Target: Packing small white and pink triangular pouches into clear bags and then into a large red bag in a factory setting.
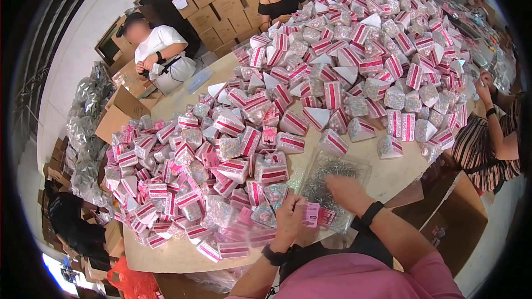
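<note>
My left hand (289, 220) holds a small pink card (311, 214) at the near edge of the table (183, 254). My right hand (344, 190) reaches down into a clear plastic bag of small grey metal pieces (324, 180), fingers bent over the pile; whether it grips any piece is hidden. Both wrists wear black bands. Just left of my left hand lie flat clear sachets with pink headers (233, 249). A large heap of pink-and-white striped triangular packets (221, 155) covers the table beyond.
A bigger heap of the same packets (377, 39) fills the far right of the table. People sit around the table: one in white (160, 50), one in black (282, 0), one in stripes (487, 144). Cardboard boxes (221, 0) are stacked behind; an open box (454, 221) stands at my right.
</note>
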Tool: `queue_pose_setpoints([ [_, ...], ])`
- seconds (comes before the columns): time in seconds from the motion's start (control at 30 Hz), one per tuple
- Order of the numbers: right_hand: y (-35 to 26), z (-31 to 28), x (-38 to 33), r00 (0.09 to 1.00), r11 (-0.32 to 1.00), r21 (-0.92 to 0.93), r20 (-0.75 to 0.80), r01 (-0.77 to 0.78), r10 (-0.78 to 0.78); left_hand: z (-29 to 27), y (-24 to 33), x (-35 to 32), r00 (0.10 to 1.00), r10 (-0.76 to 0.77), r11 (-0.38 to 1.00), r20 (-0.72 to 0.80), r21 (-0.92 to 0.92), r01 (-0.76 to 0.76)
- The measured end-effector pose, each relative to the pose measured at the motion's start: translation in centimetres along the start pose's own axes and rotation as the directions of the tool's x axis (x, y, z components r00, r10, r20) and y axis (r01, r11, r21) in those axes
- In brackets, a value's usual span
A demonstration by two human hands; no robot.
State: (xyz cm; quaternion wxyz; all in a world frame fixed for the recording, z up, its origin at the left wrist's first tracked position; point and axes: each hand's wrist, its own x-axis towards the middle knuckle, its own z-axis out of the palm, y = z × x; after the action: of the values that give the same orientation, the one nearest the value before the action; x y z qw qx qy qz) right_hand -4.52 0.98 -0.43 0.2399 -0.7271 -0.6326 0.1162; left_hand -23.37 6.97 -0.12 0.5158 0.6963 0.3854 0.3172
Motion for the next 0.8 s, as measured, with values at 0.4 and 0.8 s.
queue_pose_setpoints([
  [0.4,0.5,-1.3,1.1,0.957,0.837,0.546,-0.262,0.040,0.125,-0.2,-0.2,0.1,0.999,0.030,0.996,-0.015,0.083,-0.028],
  [0.8,0.8,-2.6,0.7,0.917,0.093,0.960,0.218,-0.262,0.333,0.3,2.2,-0.3,1.000,-0.016,1.000,0.007,0.008,0.016],
])
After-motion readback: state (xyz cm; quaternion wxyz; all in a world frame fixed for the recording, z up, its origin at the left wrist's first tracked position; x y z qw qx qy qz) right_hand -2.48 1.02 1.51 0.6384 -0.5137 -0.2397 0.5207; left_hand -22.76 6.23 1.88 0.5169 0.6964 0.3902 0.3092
